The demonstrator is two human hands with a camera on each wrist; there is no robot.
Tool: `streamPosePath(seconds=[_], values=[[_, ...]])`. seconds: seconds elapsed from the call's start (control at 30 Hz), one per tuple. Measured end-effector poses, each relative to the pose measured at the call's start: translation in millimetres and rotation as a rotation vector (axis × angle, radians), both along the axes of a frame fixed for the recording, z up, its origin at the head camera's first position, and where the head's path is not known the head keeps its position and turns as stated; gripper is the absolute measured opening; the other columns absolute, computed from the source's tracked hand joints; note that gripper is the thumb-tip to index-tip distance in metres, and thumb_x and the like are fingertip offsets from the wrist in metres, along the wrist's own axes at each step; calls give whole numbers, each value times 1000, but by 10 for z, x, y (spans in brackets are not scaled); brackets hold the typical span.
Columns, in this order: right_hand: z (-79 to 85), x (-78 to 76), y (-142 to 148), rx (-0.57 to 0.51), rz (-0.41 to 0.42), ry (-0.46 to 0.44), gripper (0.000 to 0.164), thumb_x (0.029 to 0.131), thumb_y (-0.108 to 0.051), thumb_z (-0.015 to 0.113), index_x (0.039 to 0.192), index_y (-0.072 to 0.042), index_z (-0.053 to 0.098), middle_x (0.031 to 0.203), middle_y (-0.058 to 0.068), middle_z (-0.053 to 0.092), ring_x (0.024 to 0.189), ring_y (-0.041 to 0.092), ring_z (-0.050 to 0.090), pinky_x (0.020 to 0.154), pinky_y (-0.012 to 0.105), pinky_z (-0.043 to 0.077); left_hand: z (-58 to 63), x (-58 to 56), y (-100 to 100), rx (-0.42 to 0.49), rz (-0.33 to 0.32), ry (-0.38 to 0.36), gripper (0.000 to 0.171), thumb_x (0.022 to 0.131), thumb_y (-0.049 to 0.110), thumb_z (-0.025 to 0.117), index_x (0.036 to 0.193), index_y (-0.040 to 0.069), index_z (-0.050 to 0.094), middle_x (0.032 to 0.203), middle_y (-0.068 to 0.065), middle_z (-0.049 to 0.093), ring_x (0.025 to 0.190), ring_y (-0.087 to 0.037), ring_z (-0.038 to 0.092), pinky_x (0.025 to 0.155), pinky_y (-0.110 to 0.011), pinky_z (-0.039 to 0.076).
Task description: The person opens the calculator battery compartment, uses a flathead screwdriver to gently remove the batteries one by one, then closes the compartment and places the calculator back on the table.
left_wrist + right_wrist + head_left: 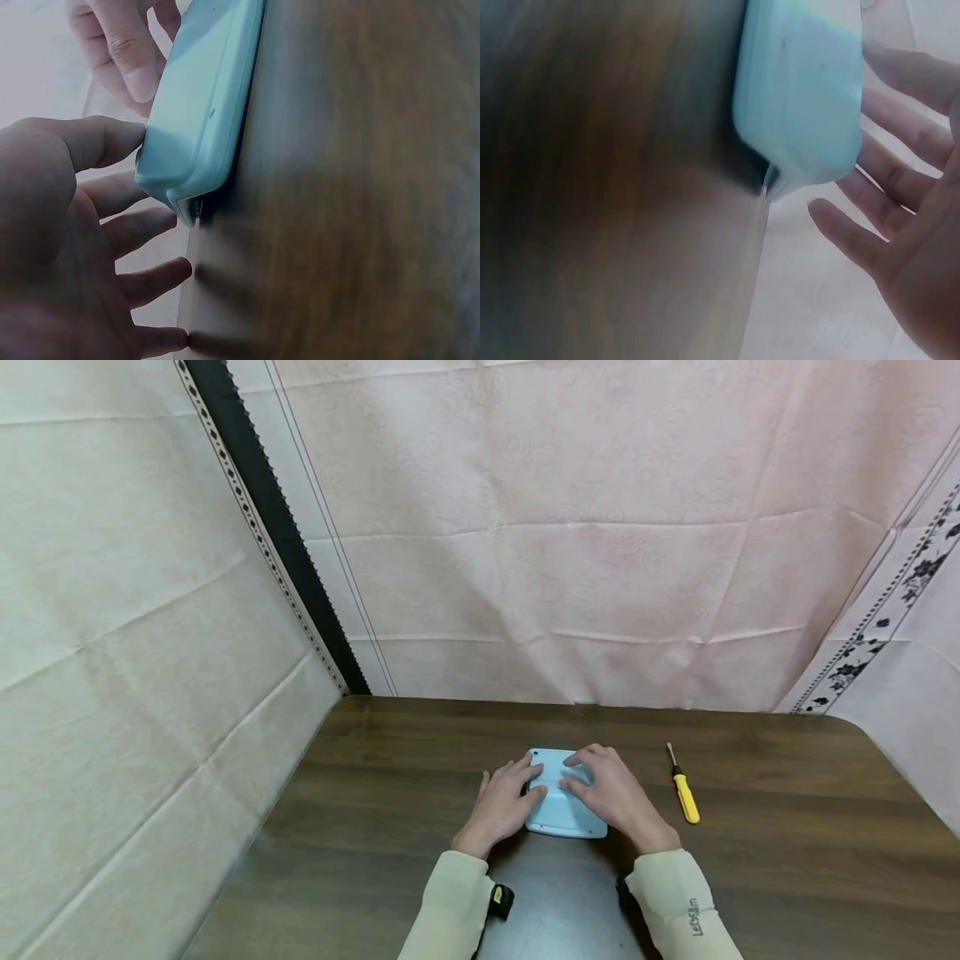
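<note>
A flat light-blue plastic device (564,810), with rounded corners and small dark holes near its edges, lies on the table between both hands. My left hand (501,806) is at its left side, the thumb and fingers extended over the edge. In the left wrist view the left thumb (112,141) touches the device's corner, and the outer fingers spread beyond it. Over the device's right part is my right hand (617,797), its fingers loosely bent. The right wrist view has the right fingers (900,139) beside the device; whether they touch it I cannot tell.
To the right of the right hand lies a screwdriver (686,797) with a yellow handle, its tip pointing away. The dark wooden table (360,827) ends at pale cloth (637,568) at the back, with more cloth at both sides.
</note>
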State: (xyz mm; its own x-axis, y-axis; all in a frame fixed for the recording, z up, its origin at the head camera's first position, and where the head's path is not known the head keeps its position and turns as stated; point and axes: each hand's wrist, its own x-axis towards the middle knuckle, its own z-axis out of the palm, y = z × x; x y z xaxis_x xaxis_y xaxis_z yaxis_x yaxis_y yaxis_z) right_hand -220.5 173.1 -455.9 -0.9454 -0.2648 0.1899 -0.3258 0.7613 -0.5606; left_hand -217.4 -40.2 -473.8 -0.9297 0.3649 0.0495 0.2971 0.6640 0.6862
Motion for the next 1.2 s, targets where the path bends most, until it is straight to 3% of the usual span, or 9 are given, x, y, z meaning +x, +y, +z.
streamPosePath(seconds=[0.37, 0.6, 1.2], values=[[-5, 3, 45, 17, 52, -20, 24, 97, -22, 80, 117, -9, 79, 130, 16, 66, 126, 42, 57, 103, 64, 48, -32, -1, 0, -28, -15, 15, 51, 112, 38, 51, 156, 14, 56, 170, -5, 37, 157, -37, 30, 123, -71, 8], [18, 8, 47, 7, 108, -65, 19, 94, -24, 84, 110, -13, 80, 116, 5, 69, 116, 35, 62, 100, 59, 52, -65, -9, -17, -54, -36, 33, 52, 113, 41, 48, 159, 16, 53, 171, -3, 34, 157, -36, 30, 122, -73, 7], [-7, -12, 53, 12, 97, -96, 16, 93, -19, 85, 105, -11, 78, 114, 5, 69, 111, 31, 63, 102, 55, 52, -59, -15, -3, -65, -46, 29, 51, 114, 39, 47, 158, 16, 53, 171, -5, 35, 156, -38, 31, 121, -74, 6]])
